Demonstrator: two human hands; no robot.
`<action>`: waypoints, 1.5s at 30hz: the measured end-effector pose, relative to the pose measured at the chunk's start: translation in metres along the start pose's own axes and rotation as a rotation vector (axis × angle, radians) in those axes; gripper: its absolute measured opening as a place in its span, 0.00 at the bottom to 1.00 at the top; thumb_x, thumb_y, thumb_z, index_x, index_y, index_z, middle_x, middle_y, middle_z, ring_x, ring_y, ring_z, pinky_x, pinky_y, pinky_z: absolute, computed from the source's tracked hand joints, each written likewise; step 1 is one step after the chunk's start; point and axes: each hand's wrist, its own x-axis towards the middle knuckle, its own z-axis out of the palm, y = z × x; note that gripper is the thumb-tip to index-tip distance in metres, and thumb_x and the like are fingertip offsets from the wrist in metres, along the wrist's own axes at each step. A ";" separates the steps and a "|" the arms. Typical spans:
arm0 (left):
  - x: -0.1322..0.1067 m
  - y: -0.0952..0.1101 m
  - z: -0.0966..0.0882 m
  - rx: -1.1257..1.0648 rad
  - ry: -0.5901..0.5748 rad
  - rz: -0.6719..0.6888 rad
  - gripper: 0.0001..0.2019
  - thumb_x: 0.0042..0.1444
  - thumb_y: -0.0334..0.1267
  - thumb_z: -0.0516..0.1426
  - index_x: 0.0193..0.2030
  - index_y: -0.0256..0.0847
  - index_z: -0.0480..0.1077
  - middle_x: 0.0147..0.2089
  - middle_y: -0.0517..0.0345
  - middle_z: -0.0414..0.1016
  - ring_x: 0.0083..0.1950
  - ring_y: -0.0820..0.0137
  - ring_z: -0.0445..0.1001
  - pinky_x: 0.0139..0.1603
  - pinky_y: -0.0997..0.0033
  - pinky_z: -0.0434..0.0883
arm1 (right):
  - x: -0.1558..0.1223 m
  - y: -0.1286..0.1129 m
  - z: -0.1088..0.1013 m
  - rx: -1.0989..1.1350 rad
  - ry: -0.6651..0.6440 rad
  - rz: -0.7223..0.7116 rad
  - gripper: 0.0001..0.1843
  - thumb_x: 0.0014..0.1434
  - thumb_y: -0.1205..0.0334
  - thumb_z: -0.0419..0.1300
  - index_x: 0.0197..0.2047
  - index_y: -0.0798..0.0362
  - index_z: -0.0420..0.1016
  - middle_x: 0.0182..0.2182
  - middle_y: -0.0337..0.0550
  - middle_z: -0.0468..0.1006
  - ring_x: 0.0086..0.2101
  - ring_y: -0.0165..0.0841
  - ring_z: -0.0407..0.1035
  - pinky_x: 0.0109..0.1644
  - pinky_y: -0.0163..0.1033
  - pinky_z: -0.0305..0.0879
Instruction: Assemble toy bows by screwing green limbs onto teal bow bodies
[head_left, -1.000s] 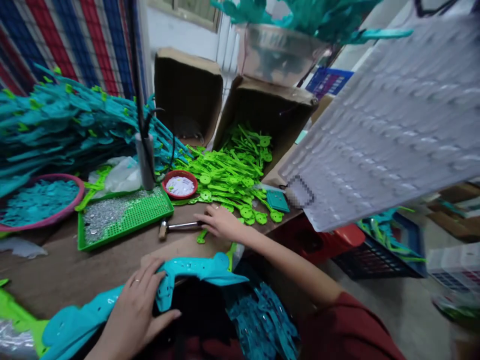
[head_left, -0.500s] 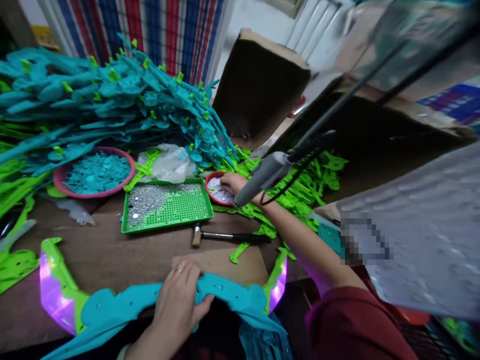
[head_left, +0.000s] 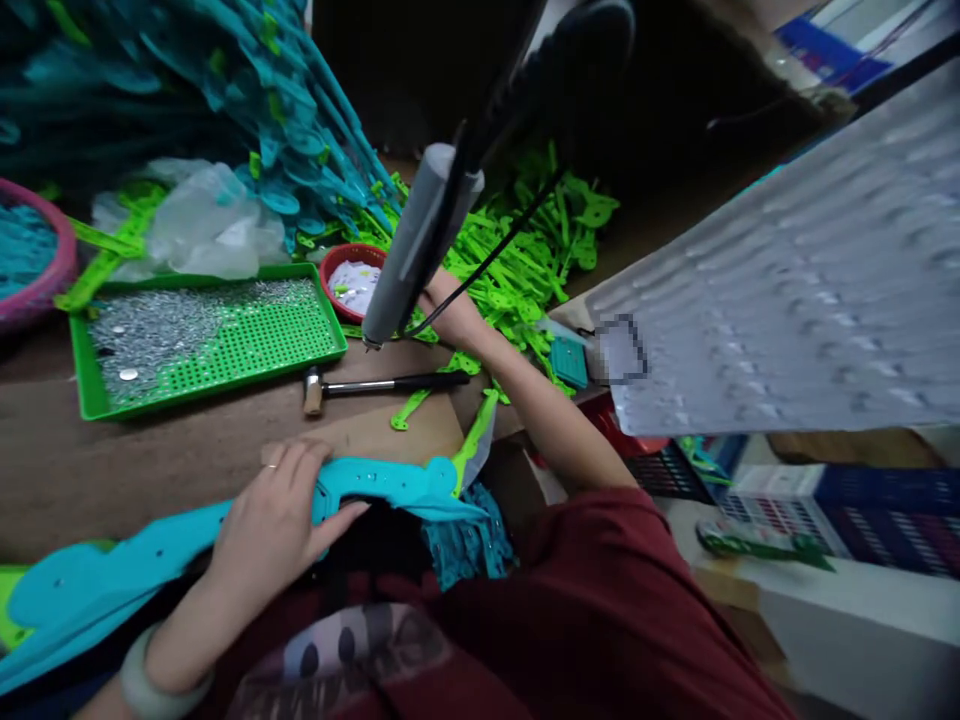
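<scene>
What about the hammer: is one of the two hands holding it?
No: the hammer lies on the table, the left hand is on the blue plastic part, and the right hand is near the red basket.

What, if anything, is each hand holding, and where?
Left hand: blue bow-shaped piece, near its middle. Right hand: can't tell; grey tool blocks the view.

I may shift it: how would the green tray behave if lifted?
The green tray would probably be left-heavy, since the small silvery pieces gather there. They'd likely slide if it tipped, lying loose. Its thin-looking perforated floor may flex slightly.
</scene>
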 end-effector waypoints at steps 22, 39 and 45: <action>-0.001 0.007 -0.002 -0.016 -0.059 -0.069 0.25 0.61 0.56 0.54 0.54 0.38 0.67 0.56 0.44 0.73 0.55 0.53 0.72 0.47 0.58 0.74 | -0.147 -0.067 0.034 0.618 -0.295 -0.348 0.09 0.66 0.67 0.54 0.43 0.55 0.76 0.44 0.51 0.71 0.46 0.33 0.69 0.49 0.39 0.69; -0.007 0.003 -0.006 -0.053 -0.064 -0.060 0.27 0.58 0.57 0.56 0.57 0.39 0.65 0.60 0.43 0.69 0.60 0.52 0.68 0.53 0.55 0.71 | -0.153 -0.069 0.040 0.275 -0.258 -0.528 0.11 0.68 0.69 0.48 0.45 0.53 0.71 0.41 0.49 0.73 0.42 0.34 0.66 0.47 0.41 0.67; -0.058 -0.024 -0.030 0.197 -0.110 0.075 0.22 0.62 0.42 0.51 0.62 0.39 0.64 0.52 0.42 0.74 0.49 0.51 0.74 0.46 0.52 0.72 | -0.189 -0.086 0.033 0.060 -0.296 -0.216 0.35 0.54 0.39 0.63 0.53 0.58 0.66 0.44 0.56 0.73 0.44 0.45 0.66 0.46 0.50 0.67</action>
